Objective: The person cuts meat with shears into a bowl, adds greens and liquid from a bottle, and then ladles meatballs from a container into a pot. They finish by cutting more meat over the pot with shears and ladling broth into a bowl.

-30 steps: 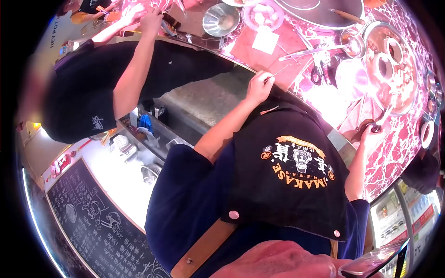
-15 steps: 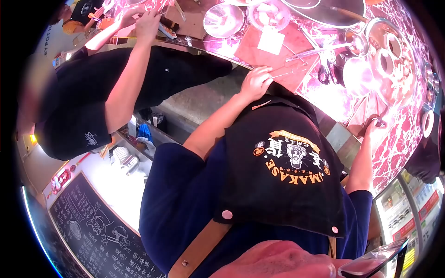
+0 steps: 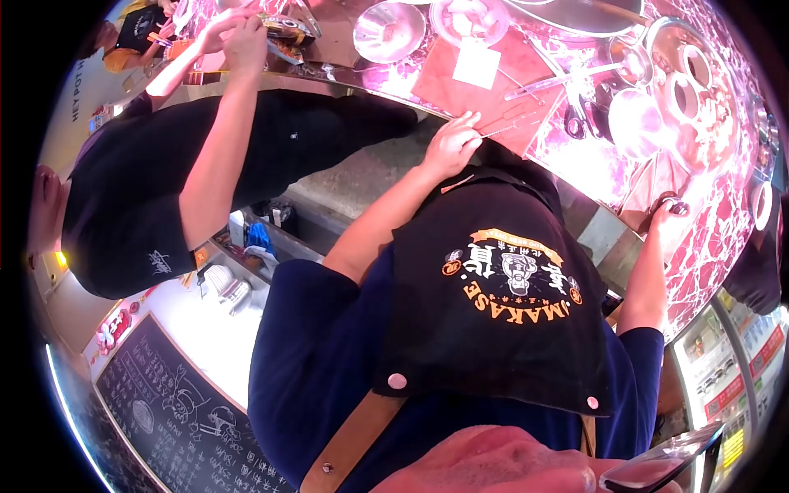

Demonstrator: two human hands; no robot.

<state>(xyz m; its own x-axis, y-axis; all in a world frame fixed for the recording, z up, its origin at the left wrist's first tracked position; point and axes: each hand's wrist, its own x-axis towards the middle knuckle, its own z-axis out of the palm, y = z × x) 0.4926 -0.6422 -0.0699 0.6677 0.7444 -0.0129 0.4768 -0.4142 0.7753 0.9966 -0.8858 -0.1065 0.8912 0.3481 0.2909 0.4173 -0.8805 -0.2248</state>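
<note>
Pink-veined marble counter (image 3: 707, 246); black apron with orange emblem (image 3: 493, 312) hiding its near edge; round steel bowl (image 3: 388, 31); left hand (image 3: 450, 146) pinching thin metal skewers (image 3: 511, 125) on red board (image 3: 493, 86); right hand (image 3: 667, 215) closed over small dark object, unidentifiable.

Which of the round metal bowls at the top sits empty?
The shiny steel bowl on the left; the dish beside it holds pale food pieces.

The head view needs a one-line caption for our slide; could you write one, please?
Left hand grips thin skewers on a board; right hand rests on the pink marble counter.
</note>
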